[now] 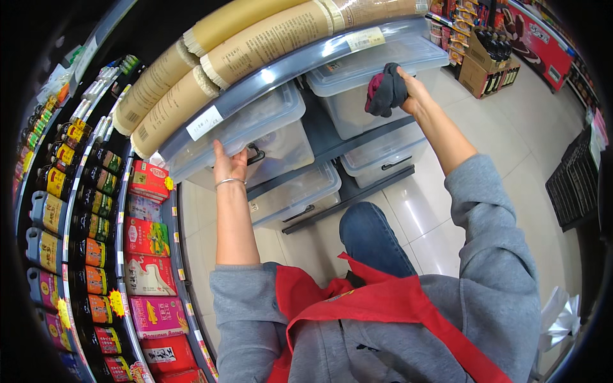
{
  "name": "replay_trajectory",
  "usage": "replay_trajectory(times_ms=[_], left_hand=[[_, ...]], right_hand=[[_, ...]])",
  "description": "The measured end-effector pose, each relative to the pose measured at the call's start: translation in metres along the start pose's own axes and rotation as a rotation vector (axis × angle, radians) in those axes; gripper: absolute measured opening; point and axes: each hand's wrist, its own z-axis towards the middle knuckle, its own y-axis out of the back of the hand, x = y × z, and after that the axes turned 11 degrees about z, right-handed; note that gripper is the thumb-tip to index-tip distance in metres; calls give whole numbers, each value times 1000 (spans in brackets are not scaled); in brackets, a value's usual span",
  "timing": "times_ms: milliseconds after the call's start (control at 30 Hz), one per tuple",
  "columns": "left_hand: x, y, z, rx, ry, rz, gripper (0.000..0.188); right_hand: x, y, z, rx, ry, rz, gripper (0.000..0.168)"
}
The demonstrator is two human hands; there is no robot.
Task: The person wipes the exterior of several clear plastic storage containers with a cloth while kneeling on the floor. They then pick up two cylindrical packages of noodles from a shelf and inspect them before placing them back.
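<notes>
My left hand [229, 165] is at the front of the upper-left clear plastic storage bin [282, 155], palm up, gripping the rim of its lid [268, 119] beside a black latch handle [257, 154]. The fingertips are partly hidden under the rim. Bunched in my right hand [415, 93] is a dark grey cloth [393, 91] with a maroon part. That cloth is held in front of the upper-right clear bin [354, 115], just below its bluish lid [383, 60]. Both upper bins look closed and stand on a dark metal rack [330, 131].
Long brown paper sacks [273, 36] lie on the rack top. Below are two more lidded bins [301, 196] [383, 160]. Shelves of bottles [98, 220] and boxed goods [151, 273] line the left. Tiled floor [483, 191], a bottle carton [488, 72] and black crates [574, 177] are rightward.
</notes>
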Motion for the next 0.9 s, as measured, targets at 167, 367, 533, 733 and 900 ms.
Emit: replay_trajectory(times_ms=[167, 367, 533, 733, 900], left_hand=[[8, -7, -12, 21, -37, 37, 36], [15, -12, -11, -56, -179, 23, 37], [21, -11, -9, -19, -143, -100, 36], [41, -25, -44, 27, -220, -118, 38], [21, -16, -17, 45, -193, -68, 36]], right_hand=[[19, 17, 9, 148, -115, -53, 31], [13, 13, 13, 130, -51, -109, 32], [14, 17, 20, 91, -42, -100, 31], [22, 20, 27, 103, -75, -123, 32], [26, 23, 34, 152, -132, -113, 32]])
